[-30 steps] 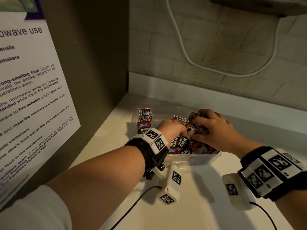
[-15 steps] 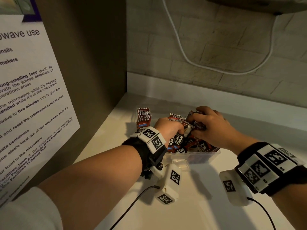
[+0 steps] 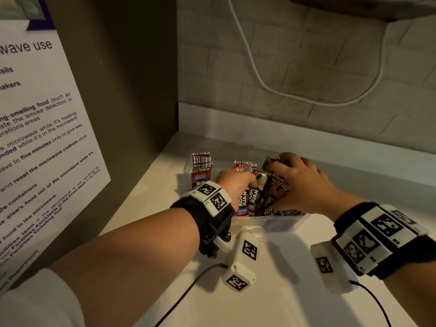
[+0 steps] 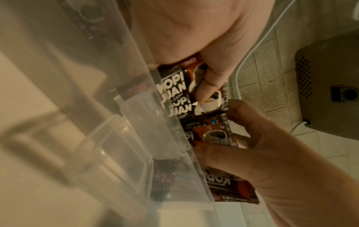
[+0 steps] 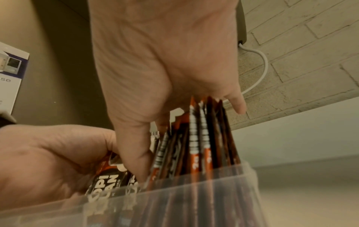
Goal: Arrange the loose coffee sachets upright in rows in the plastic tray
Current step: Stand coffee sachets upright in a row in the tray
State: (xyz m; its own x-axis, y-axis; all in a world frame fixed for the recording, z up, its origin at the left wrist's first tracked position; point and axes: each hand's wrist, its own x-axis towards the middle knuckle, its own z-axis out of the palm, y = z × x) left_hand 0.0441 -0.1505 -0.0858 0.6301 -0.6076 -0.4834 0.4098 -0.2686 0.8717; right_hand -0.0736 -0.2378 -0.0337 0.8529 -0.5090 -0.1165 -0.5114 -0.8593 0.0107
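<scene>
At frame centre, both hands, left hand (image 3: 236, 182) and right hand (image 3: 303, 182), grip upright coffee sachets (image 3: 253, 199) inside the plastic tray (image 3: 283, 221)

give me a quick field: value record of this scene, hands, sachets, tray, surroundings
left hand: in the tray, thumb pinching sachets
right hand: fingers curled over the upright bundle, thumb down its near side
tray: clear plastic, on a white counter
sachets: packed on edge under the right hand; a separate upright stack at the tray's far left
printing: KOPI JUAN
surroundings: brick wall with a white cable; notice on the left panel
</scene>
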